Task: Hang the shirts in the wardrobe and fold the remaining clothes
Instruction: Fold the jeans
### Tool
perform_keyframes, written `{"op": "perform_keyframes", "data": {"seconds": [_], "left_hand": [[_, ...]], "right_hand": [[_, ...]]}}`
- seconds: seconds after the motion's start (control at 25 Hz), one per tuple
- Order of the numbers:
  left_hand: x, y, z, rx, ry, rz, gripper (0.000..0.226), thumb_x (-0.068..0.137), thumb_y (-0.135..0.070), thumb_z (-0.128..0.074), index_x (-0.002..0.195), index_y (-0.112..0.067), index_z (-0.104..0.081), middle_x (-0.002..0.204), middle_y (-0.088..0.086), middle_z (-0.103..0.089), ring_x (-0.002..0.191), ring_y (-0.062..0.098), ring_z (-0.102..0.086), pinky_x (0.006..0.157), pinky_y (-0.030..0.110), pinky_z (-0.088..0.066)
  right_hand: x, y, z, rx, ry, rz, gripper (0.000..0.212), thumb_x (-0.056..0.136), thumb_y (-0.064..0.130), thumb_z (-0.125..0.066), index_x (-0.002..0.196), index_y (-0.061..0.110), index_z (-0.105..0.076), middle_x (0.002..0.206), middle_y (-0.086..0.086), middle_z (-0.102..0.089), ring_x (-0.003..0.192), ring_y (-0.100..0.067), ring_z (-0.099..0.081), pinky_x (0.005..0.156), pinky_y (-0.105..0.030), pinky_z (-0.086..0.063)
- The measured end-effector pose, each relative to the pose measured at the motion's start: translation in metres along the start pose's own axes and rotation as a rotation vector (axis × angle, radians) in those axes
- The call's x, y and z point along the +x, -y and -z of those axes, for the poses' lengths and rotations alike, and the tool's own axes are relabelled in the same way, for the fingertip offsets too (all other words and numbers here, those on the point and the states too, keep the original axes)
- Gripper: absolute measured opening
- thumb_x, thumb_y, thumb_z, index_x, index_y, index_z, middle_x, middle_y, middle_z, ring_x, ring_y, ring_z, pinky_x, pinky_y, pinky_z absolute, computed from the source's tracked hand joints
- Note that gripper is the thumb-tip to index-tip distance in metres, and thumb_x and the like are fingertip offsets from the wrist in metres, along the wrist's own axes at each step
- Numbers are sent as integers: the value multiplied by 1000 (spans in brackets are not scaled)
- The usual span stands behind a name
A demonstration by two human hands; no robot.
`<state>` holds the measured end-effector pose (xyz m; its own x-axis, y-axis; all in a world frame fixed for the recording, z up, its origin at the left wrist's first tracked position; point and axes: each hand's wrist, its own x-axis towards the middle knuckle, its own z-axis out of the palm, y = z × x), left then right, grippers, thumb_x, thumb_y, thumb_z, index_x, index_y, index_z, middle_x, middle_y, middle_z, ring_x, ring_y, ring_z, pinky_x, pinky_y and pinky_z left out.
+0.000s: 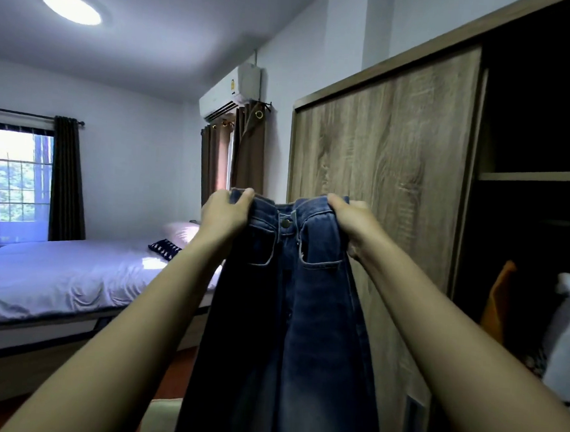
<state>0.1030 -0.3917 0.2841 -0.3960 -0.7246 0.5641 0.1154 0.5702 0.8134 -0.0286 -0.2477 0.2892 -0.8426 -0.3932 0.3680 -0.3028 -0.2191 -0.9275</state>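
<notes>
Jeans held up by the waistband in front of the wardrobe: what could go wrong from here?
1. The left grip and right grip hold only the waistband ends of the jeans; the hanging denim might slip from one.
2. The legs run below the frame, so they may drag unseen.
3. The bed lies off to the left; folding in mid-air would likely come out uneven.

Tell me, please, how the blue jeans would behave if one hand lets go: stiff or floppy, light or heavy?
Probably floppy: the jeans hang straight down below the left hand and right hand, which grip their top edge. Likely rather heavy for cloth, since the denim looks thick. Released on one side, they would probably sag and swing.
</notes>
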Motion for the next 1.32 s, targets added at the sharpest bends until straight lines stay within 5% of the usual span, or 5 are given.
{"op": "perform_keyframes", "data": {"seconds": [0.48,0.76,0.92,1.08,1.32], "left_hand": [[-29,-18,-6,-372,458,-298,21,74,-15,-73,94,-16,-70,89,4,-72,84,15,-67,81,33,-54],[-31,-31,10,-487,177,-113,19,83,-2,-46,66,-9,-51,46,-5,-53,43,7,-48,46,17,-41],[-26,-36,41,-527,408,-168,5,74,-5,-46,71,-8,-46,56,1,-52,51,12,-49,47,20,-39],[-25,-29,43,-443,232,-161,34,96,-4,-24,73,-7,-49,48,-9,-60,47,-2,-56,48,14,-44],[-9,-5,31,29,-24,-224,47,75,-56,-67,95,-14,-68,86,-2,-68,86,14,-65,70,28,-50]], "right_hand": [[-42,41,2,154,692,-35,130,59,85,21,125,5,-57,123,-14,-63,116,-24,-58,101,-36,-41],[-35,-14,-1,-198,134,483,58,83,42,-65,129,14,-44,122,0,-55,113,-10,-52,103,-29,-39],[-36,-12,-1,3,308,331,33,78,37,-71,104,20,-60,97,5,-67,89,-8,-64,76,-20,-50],[-33,5,-19,-24,104,437,26,71,39,-78,89,22,-69,91,3,-73,86,-9,-68,81,-30,-56],[-41,6,-11,-154,201,481,44,76,36,-75,112,15,-62,105,0,-70,94,-6,-66,88,-30,-54]]}}
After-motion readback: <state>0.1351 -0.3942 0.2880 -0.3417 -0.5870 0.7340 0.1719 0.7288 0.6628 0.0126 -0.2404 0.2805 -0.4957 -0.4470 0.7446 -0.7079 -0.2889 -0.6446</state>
